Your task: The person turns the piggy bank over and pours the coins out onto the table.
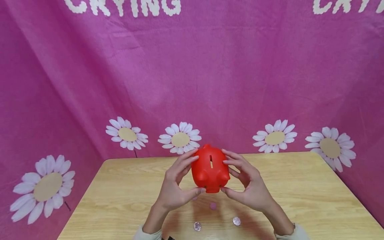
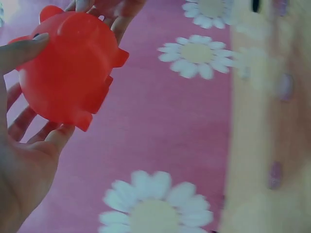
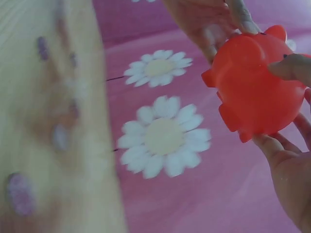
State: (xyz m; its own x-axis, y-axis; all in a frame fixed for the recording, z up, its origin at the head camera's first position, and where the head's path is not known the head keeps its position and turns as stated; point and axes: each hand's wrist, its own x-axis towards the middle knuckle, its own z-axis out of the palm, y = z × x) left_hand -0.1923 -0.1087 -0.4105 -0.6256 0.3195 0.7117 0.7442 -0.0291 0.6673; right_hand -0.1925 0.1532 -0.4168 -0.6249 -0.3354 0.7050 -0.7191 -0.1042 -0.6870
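Observation:
A red piggy bank (image 1: 211,173) is held up above the table, its snout toward me and its coin slot (image 1: 211,161) facing up. A pale patch shows through the slot. My left hand (image 1: 177,188) grips its left side, with the thumb near the snout and the fingers along the flank. On the other side my right hand (image 1: 250,186) grips it in much the same way. Both wrist views show the piggy bank (image 2: 73,73) from the front, with its stubby feet (image 3: 228,118) off the table.
Several small round faceted discs lie on the wooden table (image 1: 135,186) below, among them a clear one (image 1: 197,226), another clear one (image 1: 236,221) and a pink one (image 1: 213,206). A dark object (image 1: 170,238) peeks in at the bottom edge. A pink flowered cloth (image 1: 210,83) hangs behind.

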